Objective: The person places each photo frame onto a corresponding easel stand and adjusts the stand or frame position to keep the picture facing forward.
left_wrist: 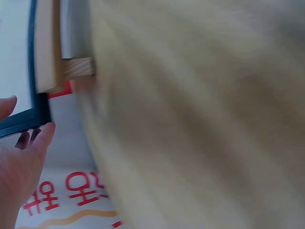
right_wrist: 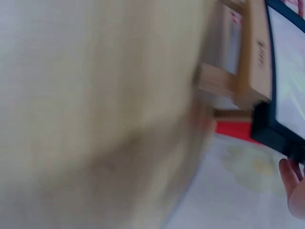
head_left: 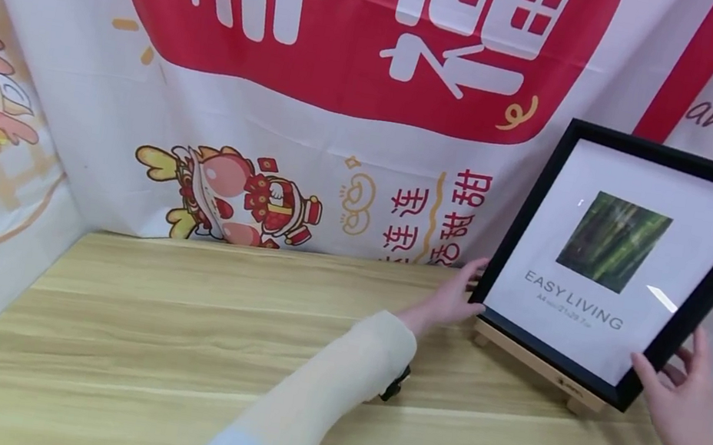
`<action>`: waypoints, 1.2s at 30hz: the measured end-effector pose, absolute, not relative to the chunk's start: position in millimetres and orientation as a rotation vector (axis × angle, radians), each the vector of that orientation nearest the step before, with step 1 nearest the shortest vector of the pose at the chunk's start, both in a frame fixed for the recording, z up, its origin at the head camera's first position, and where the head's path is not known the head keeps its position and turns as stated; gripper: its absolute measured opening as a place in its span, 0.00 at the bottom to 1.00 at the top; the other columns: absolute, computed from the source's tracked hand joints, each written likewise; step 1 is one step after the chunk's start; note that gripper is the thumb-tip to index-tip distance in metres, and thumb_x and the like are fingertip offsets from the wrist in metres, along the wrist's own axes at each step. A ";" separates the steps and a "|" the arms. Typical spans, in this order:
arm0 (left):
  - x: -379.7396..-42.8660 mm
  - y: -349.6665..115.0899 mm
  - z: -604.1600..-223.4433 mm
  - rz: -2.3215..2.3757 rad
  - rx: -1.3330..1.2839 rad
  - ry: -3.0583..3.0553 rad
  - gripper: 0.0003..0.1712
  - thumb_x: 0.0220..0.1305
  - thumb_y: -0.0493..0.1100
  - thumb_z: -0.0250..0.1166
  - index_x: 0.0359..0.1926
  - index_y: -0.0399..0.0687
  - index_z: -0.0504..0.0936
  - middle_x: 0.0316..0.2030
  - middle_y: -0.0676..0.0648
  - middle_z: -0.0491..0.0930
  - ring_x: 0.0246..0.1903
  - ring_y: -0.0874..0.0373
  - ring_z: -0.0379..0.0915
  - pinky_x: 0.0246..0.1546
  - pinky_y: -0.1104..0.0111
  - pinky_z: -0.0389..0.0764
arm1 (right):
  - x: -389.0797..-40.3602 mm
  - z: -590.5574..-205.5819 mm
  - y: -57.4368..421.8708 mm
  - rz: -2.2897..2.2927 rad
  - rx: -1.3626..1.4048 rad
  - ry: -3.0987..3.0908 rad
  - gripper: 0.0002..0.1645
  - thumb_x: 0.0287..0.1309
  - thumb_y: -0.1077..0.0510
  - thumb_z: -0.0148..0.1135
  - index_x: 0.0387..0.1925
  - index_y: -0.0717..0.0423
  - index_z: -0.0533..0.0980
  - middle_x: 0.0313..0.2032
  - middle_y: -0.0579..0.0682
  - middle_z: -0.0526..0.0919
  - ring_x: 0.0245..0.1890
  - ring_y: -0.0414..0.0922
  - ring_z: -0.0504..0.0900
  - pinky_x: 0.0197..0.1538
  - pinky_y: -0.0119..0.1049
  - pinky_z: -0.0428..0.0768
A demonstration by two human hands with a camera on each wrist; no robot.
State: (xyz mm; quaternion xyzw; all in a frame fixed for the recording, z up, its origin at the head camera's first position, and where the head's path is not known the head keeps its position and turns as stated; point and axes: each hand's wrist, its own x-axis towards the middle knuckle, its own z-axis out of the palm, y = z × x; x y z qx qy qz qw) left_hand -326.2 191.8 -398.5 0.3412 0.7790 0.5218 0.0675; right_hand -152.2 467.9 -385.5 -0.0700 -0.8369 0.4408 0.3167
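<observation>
A black picture frame (head_left: 652,300) with a white mat, a small green picture and the words EASY LIVING leans back on a light wooden easel (head_left: 537,365). My left hand (head_left: 452,298) grips its left side near the lower corner, thumb on the front. In the left wrist view those fingers (left_wrist: 42,143) lie against the outer edge. On the opposite side, my right hand (head_left: 685,399) holds the lower right border between thumb and fingers. The right wrist view shows the easel ledge (right_wrist: 255,57) under the frame and only part of the right hand (right_wrist: 296,191).
The easel stands on a wood-grain table (head_left: 168,348), toward its back right. Behind hangs a white cloth (head_left: 335,134) with red shapes and lettering. Another printed cloth (head_left: 12,144) closes off the left side. A dark wrist device (head_left: 396,386) shows by the left sleeve.
</observation>
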 end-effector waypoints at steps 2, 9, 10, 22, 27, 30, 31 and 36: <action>-324.0 191.4 -408.2 1.575 1.030 2.351 0.48 0.59 0.27 0.66 0.75 0.48 0.52 0.66 0.41 0.65 0.60 0.52 0.68 0.57 0.72 0.71 | -147.7 -395.3 463.1 1.148 -0.213 -2.232 0.53 0.61 0.67 0.62 0.76 0.37 0.44 0.54 0.44 0.64 0.38 0.24 0.69 0.40 0.12 0.71; -318.1 192.9 -425.0 1.676 1.029 2.288 0.54 0.55 0.23 0.66 0.77 0.54 0.50 0.69 0.42 0.62 0.58 0.54 0.69 0.46 0.76 0.77 | -132.9 -420.4 449.6 1.199 -0.245 -2.368 0.59 0.63 0.65 0.60 0.76 0.32 0.32 0.67 0.76 0.48 0.50 0.69 0.68 0.34 0.15 0.73; -317.4 193.3 -426.1 1.692 1.024 2.276 0.55 0.55 0.23 0.66 0.77 0.55 0.50 0.68 0.41 0.63 0.57 0.54 0.70 0.44 0.77 0.77 | -132.2 -422.8 448.4 1.204 -0.229 -2.376 0.59 0.63 0.65 0.61 0.76 0.32 0.32 0.68 0.75 0.47 0.49 0.69 0.69 0.33 0.16 0.75; -310.7 191.3 -429.5 1.791 0.961 2.101 0.60 0.53 0.19 0.64 0.77 0.63 0.47 0.61 0.36 0.67 0.26 0.59 0.75 0.25 0.69 0.82 | -130.5 -431.9 434.7 1.241 -0.165 -2.319 0.68 0.54 0.74 0.64 0.75 0.29 0.32 0.65 0.64 0.47 0.44 0.27 0.63 0.35 0.19 0.78; -305.9 186.4 -431.5 1.793 0.934 2.150 0.60 0.53 0.18 0.63 0.77 0.64 0.46 0.57 0.37 0.72 0.28 0.58 0.78 0.25 0.66 0.83 | -133.5 -432.9 432.1 1.284 -0.141 -2.317 0.68 0.54 0.77 0.62 0.75 0.29 0.33 0.61 0.65 0.48 0.40 0.24 0.69 0.33 0.24 0.81; -302.1 183.8 -433.6 1.758 0.930 2.239 0.59 0.54 0.19 0.63 0.77 0.63 0.46 0.56 0.38 0.74 0.32 0.57 0.78 0.23 0.70 0.82 | -133.9 -434.2 431.6 1.329 -0.149 -2.331 0.68 0.54 0.77 0.61 0.75 0.30 0.32 0.59 0.70 0.49 0.34 0.24 0.74 0.31 0.27 0.83; -300.9 183.0 -434.6 1.743 0.928 2.275 0.60 0.54 0.20 0.64 0.77 0.63 0.46 0.57 0.38 0.74 0.34 0.57 0.78 0.22 0.72 0.81 | -133.8 -434.8 431.2 1.334 -0.153 -2.336 0.67 0.55 0.77 0.61 0.75 0.30 0.31 0.58 0.71 0.50 0.32 0.25 0.75 0.30 0.27 0.83; -294.9 177.0 -436.8 1.715 0.941 2.411 0.62 0.52 0.21 0.65 0.77 0.67 0.45 0.68 0.46 0.65 0.46 0.58 0.74 0.30 0.76 0.79 | -135.9 -435.2 428.5 1.320 -0.122 -2.344 0.66 0.53 0.78 0.61 0.75 0.33 0.35 0.54 0.60 0.56 0.29 0.28 0.78 0.27 0.30 0.83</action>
